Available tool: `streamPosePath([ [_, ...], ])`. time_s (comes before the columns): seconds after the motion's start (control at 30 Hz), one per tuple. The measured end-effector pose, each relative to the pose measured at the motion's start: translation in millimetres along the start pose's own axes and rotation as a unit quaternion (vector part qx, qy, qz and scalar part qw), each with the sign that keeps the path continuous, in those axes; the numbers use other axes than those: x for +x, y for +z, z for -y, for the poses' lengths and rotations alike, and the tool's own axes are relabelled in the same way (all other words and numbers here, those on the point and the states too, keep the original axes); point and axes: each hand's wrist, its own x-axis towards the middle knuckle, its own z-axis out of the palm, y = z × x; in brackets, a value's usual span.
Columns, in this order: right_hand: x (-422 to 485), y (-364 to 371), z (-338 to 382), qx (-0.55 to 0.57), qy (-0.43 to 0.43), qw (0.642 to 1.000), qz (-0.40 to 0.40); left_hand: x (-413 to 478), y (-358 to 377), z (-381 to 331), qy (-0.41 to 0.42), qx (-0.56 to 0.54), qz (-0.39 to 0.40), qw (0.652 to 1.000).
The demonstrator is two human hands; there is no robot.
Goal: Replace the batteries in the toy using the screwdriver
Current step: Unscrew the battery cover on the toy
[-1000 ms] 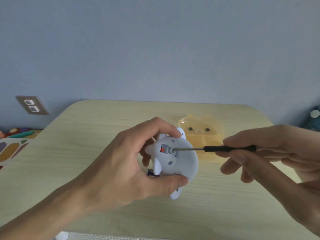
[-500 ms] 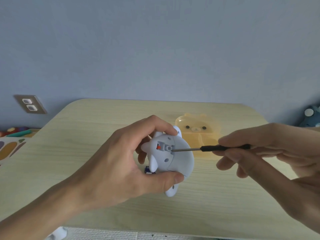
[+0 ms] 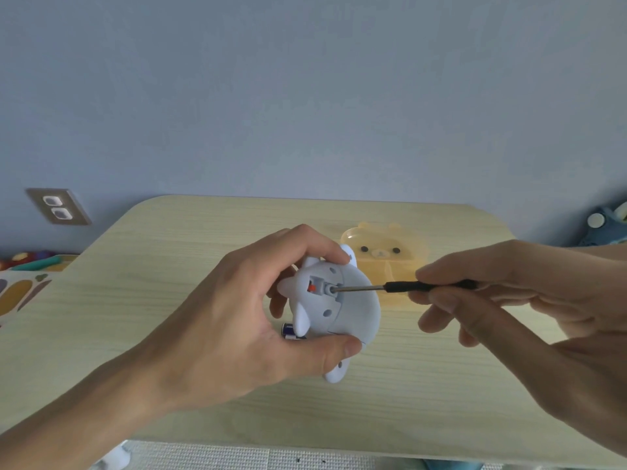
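Observation:
My left hand grips a pale blue plastic toy above the table, thumb under it and fingers over its top, underside turned toward me. A small grey recess with a red part shows on that underside. My right hand pinches a thin screwdriver with a black handle and metal shaft, held level. Its tip sits in the grey recess of the toy. A battery with a blue band lies on the table just below the toy, partly hidden by my left hand.
A translucent yellow bear-shaped box rests on the light wooden table behind the toy. A wall outlet sits at the left. Colourful toys lie left of the table, and a blue soft toy shows at the far right.
The toy, both hands and the screwdriver keep nearly the same pose. The view has shifted a little, and the screwdriver tip stays in the toy's recess.

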Motion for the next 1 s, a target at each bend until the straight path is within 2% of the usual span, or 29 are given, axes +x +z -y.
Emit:
streamPosePath([
  [0.03, 0.2, 5.5, 1.0, -0.107, -0.083, 0.991, 0.009, -0.4, 0.4, 0.5, 0.003, 0.008, -0.004, 1.000],
  [0.07, 8.5, -4.1, 7.1, -0.192, -0.177, 0.965, -0.018, -1.3, 1.5, 1.1, 0.006, 0.016, -0.006, 1.000],
  [0.1, 16.7, -6.1, 11.2, -0.246, -0.233, 0.936, -0.099, -2.7, 3.5, 1.1, 0.007, 0.019, -0.007, 1.000],
  [0.13, 8.8, -7.5, 8.4, -0.306, -0.285, 0.898, -0.135, -4.3, 6.3, 0.7, 0.003, 0.012, -0.005, 1.000],
  [0.17, 5.1, -7.1, 4.7, -0.329, -0.299, 0.884, -0.145, -5.9, 9.8, 0.1, -0.002, 0.004, -0.002, 1.000],
  [0.33, 9.9, -10.5, -2.4, -0.273, -0.333, 0.890, -0.151, -8.5, 28.6, 2.3, -0.030, 0.012, 0.008, 0.999],
  [0.5, 2.5, -9.9, -4.8, -0.235, -0.305, 0.917, -0.102, -6.8, 37.6, 0.3, -0.056, -0.033, 0.012, 0.998],
  [0.67, 3.3, -20.8, -4.1, -0.338, -0.303, 0.883, -0.118, -6.5, 37.3, -4.0, -0.057, -0.039, 0.014, 0.998],
  [0.77, 4.3, -20.6, -5.2, -0.341, -0.304, 0.880, -0.128, -6.0, 40.4, -6.2, -0.055, -0.040, 0.017, 0.997],
  [0.9, 5.8, -17.1, -6.3, -0.272, -0.292, 0.910, -0.112, -4.3, 43.4, -4.7, -0.054, -0.050, 0.020, 0.997],
  [1.0, 4.8, -19.1, -4.6, -0.260, -0.273, 0.920, -0.109, -4.3, 42.6, -5.1, -0.058, -0.056, 0.019, 0.997],
])
